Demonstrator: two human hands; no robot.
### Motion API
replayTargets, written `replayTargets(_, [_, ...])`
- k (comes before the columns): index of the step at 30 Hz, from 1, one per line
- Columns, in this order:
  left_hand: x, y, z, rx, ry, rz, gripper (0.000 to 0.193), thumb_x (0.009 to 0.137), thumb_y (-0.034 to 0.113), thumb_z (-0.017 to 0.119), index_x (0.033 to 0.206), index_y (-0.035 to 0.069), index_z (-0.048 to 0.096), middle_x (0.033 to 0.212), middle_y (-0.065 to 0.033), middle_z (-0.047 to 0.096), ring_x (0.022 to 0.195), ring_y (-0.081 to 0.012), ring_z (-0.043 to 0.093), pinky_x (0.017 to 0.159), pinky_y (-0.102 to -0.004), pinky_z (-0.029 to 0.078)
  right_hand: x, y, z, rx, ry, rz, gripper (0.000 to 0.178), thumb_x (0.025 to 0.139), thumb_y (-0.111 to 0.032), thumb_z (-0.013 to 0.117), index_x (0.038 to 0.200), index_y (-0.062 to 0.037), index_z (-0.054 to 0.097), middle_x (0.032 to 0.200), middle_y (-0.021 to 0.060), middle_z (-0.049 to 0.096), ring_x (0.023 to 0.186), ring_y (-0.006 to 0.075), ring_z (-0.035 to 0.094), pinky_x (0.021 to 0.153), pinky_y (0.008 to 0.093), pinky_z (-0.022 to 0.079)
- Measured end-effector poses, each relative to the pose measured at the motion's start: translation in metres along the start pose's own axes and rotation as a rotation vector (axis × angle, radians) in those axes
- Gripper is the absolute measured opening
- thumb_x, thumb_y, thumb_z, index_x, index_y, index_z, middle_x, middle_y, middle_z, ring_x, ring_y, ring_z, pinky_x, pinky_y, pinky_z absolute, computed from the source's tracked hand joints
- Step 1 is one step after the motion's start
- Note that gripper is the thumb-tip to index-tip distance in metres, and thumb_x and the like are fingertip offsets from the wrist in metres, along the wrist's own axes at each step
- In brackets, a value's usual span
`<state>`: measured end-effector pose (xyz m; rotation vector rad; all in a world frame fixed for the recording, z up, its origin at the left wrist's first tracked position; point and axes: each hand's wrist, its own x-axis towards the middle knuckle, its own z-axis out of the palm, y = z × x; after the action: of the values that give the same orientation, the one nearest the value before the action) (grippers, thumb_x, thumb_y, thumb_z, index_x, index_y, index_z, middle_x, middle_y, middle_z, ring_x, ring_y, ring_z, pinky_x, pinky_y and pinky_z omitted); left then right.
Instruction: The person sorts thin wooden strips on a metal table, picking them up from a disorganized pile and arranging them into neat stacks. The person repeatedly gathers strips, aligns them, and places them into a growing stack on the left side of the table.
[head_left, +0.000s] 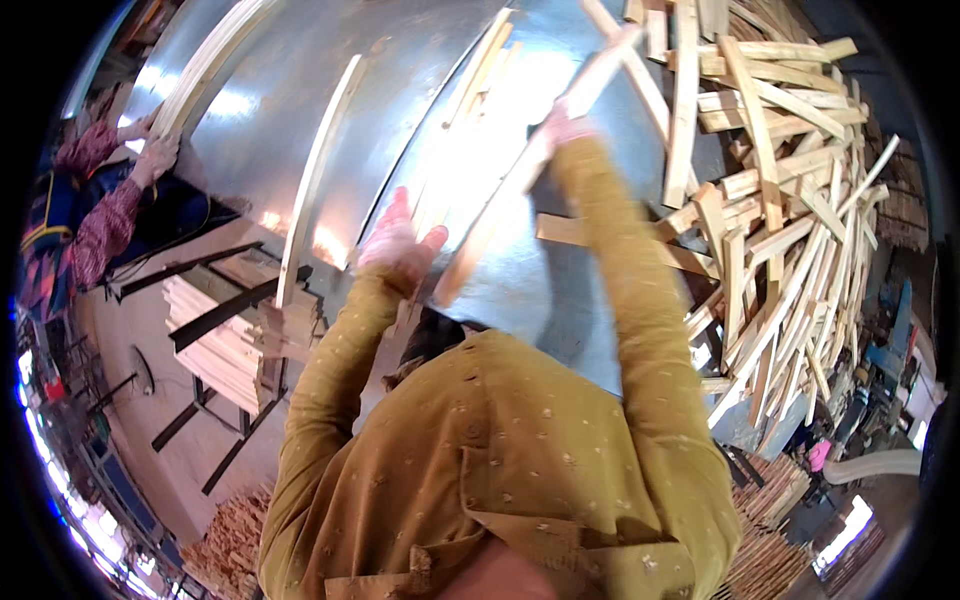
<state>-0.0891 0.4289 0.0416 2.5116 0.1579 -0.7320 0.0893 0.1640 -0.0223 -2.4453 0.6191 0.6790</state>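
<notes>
My right hand, blurred by motion, is closed around a long wooden strip that slants across the shiny metal table. The strip's lower end lies near my left hand. With fingers and thumb apart, my left hand is over the table's near edge and holds nothing. Beyond it, several pale wooden strips lie side by side in the glare. Another single strip sticks out over the table's edge to the left.
A large jumbled heap of wooden strips covers the table's right side. At the far left, a co-worker's hands hold a bundle of long strips. Stacked wood sits on a dark metal frame at lower left.
</notes>
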Motion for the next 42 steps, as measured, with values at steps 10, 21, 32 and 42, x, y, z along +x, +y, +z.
replayTargets(10, [-0.02,0.02,0.021,0.201,0.129,-0.149,0.104,0.078,0.034,0.076,0.154,0.004,0.012,0.147,-0.0219,0.038,0.136,-0.0383,0.038,0.11,-0.046,0.036,-0.127,0.127,-0.044,-0.885,-0.135,-0.481,0.081,0.081,-0.048,0.072,0.143,-0.0089,0.038,0.127,0.0186,0.056,0.124,0.0337,0.052,0.104,0.0462,0.043])
replayTargets(21, [-0.014,0.107,0.023,-1.369,-0.577,0.418,0.076,0.083,0.042,0.076,0.136,0.001,0.041,0.112,-0.0104,0.061,0.088,-0.0139,0.061,0.068,-0.0296,0.052,-0.112,-0.008,-0.114,1.143,0.118,-1.058,0.046,0.096,-0.034,0.061,0.125,0.0015,0.056,0.107,0.0137,0.065,0.097,0.0225,0.062,0.087,0.0301,0.051])
replayTargets(32, [0.016,0.076,0.065,-0.45,0.048,-0.168,0.054,0.089,0.02,0.07,0.136,0.003,0.049,0.116,-0.0162,0.066,0.104,-0.0283,0.061,0.092,-0.038,0.049,0.04,0.127,-0.115,-0.159,0.357,-0.006,0.121,0.068,-0.04,0.084,0.151,0.004,0.008,0.118,0.0291,0.063,0.109,0.0409,0.063,0.1,0.0431,0.047])
replayTargets(42, [0.018,0.063,0.064,-1.22,-0.057,0.011,0.063,0.089,0.029,0.071,0.138,-0.002,0.046,0.117,-0.0127,0.062,0.106,-0.0212,0.06,0.091,-0.0335,0.052,-0.146,0.14,-0.043,1.624,-0.753,-0.213,0.059,0.092,-0.032,0.067,0.136,-0.0015,0.044,0.101,0.0163,0.063,0.088,0.0283,0.064,0.075,0.0418,0.058])
